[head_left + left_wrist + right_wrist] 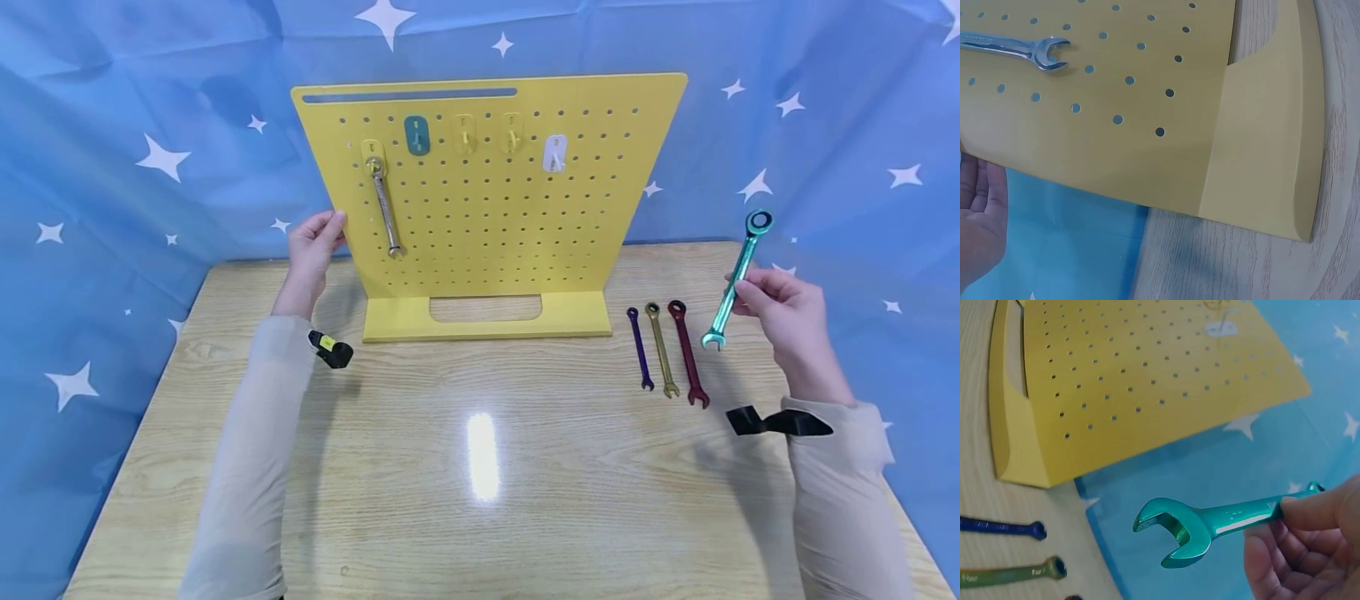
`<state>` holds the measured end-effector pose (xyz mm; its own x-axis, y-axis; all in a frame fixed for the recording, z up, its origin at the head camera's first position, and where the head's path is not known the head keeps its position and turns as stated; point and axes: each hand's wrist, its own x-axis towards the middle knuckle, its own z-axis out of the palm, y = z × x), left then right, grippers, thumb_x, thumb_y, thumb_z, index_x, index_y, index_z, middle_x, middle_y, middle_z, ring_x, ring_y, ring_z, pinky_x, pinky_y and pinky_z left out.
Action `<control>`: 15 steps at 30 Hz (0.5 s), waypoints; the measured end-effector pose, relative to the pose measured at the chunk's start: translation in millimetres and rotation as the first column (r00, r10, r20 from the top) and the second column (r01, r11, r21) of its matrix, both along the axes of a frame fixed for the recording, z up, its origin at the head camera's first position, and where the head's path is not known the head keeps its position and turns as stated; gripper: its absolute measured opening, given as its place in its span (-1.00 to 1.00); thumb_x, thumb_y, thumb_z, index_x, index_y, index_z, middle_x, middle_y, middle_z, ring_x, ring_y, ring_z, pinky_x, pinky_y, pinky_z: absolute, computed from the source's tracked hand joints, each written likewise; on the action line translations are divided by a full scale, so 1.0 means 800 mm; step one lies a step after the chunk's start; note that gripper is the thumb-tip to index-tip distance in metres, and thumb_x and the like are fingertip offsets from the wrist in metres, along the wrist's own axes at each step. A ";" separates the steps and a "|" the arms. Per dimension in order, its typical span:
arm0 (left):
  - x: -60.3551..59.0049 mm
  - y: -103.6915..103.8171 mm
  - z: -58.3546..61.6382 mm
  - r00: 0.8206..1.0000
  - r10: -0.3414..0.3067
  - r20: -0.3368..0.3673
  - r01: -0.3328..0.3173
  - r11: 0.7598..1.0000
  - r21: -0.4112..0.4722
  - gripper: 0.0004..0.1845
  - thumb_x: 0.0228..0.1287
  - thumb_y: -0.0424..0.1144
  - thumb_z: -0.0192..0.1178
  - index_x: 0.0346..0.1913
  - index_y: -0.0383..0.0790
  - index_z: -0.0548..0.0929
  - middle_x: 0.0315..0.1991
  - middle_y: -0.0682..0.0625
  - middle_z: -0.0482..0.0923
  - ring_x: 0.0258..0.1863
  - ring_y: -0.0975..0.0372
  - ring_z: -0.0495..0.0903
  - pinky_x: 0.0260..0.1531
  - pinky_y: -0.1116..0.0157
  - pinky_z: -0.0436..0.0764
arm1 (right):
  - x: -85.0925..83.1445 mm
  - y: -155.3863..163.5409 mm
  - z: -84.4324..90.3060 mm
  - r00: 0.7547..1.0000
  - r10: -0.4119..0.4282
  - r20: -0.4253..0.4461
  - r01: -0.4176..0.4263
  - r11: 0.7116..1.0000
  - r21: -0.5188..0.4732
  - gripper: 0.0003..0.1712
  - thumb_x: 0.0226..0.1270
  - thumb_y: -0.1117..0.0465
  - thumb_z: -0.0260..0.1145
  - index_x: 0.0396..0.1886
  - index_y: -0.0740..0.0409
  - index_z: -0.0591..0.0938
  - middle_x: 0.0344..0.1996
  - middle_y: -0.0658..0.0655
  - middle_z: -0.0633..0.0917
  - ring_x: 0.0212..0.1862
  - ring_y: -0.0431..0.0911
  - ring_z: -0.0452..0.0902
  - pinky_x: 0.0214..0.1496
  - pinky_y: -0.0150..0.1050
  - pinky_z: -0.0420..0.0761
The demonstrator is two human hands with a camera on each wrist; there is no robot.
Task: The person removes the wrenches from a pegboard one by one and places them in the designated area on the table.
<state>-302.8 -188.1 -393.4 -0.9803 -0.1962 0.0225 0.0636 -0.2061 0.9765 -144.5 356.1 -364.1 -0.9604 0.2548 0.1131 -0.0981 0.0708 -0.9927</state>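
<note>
Left hand (315,242): we hold it raised, fingers relaxed.
Right hand (787,321): we keep fingers curled, pinching.

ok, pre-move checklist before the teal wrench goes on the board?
1. Teal wrench held by right hand: ok, fingers pinch the shaft, clear of the table.
2. Ring end up: ok.
3. Left hand steadying pegboard: ok, at its left edge.
4. Free hook: ok, teal hook is bare; silver wrench fills the one beside it.
5. Ring fits the hook: cannot tell.
</note>
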 end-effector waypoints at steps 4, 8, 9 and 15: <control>0.000 0.001 0.001 1.000 -0.012 -0.003 0.012 1.000 0.023 -0.88 0.23 -0.31 0.25 -0.46 -0.10 0.69 -0.49 0.11 0.64 -0.44 0.34 0.61 -0.31 0.48 0.61 | 0.007 0.011 -0.009 0.998 -0.010 0.056 0.008 0.999 0.039 -0.80 0.30 0.36 0.22 -0.46 0.06 0.69 -0.45 -0.20 0.71 -0.48 -0.32 0.59 -0.41 -0.55 0.59; 0.001 0.000 0.001 1.000 -0.014 -0.006 0.014 0.999 0.035 -0.86 0.24 -0.33 0.24 -0.47 -0.10 0.69 -0.50 0.11 0.64 -0.45 0.34 0.60 -0.31 0.48 0.61 | 0.011 0.022 -0.019 0.993 -0.008 0.115 -0.005 0.994 0.110 -0.79 0.34 0.32 0.20 -0.46 0.03 0.67 -0.45 -0.27 0.70 -0.48 -0.35 0.58 -0.40 -0.56 0.58; 0.000 0.000 0.001 1.000 -0.014 -0.008 0.015 0.999 0.034 -0.85 0.24 -0.33 0.24 -0.47 -0.09 0.69 -0.50 0.11 0.64 -0.45 0.34 0.60 -0.31 0.48 0.61 | 0.012 0.025 -0.022 0.992 -0.006 0.125 -0.010 0.992 0.129 -0.78 0.35 0.32 0.19 -0.45 0.01 0.67 -0.45 -0.28 0.69 -0.48 -0.35 0.58 -0.40 -0.56 0.58; -0.001 -0.001 0.000 1.000 -0.018 -0.023 0.018 0.999 0.034 -0.84 0.24 -0.34 0.24 -0.48 -0.09 0.69 -0.50 0.11 0.64 -0.46 0.34 0.61 -0.32 0.49 0.61 | 0.015 0.050 -0.048 0.979 0.032 0.204 -0.078 0.972 0.220 -0.87 0.38 0.21 0.17 -0.32 0.04 0.64 -0.41 -0.29 0.66 -0.44 -0.33 0.57 -0.38 -0.52 0.60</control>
